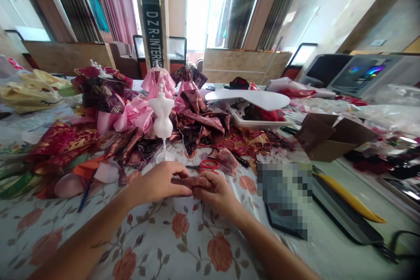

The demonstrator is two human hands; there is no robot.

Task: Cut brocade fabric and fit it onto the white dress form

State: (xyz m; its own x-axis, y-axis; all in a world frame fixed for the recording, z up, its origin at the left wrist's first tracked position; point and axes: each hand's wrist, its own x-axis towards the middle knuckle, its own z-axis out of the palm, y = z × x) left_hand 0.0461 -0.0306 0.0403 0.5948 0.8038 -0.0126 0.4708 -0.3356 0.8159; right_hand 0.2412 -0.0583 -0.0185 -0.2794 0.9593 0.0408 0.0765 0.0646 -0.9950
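Both my hands meet near the middle of the table over a small strip of dark red patterned fabric (188, 181). My left hand (157, 182) pinches its left end with fingers pressed together. My right hand (215, 190) grips the right end, fingers curled round it. Just behind my hands lie red-handled scissors (208, 165). A small white mannequin torso (161, 116) stands upright on a thin stand right behind my left hand.
Heaps of brocade and pink satin scraps (131, 118) cover the floral tablecloth (183, 240) behind. A white tray (256, 121) holds red cloth, a brown cardboard box (328, 135) sits right, and a black board with a yellow tool (348, 197) lies near right.
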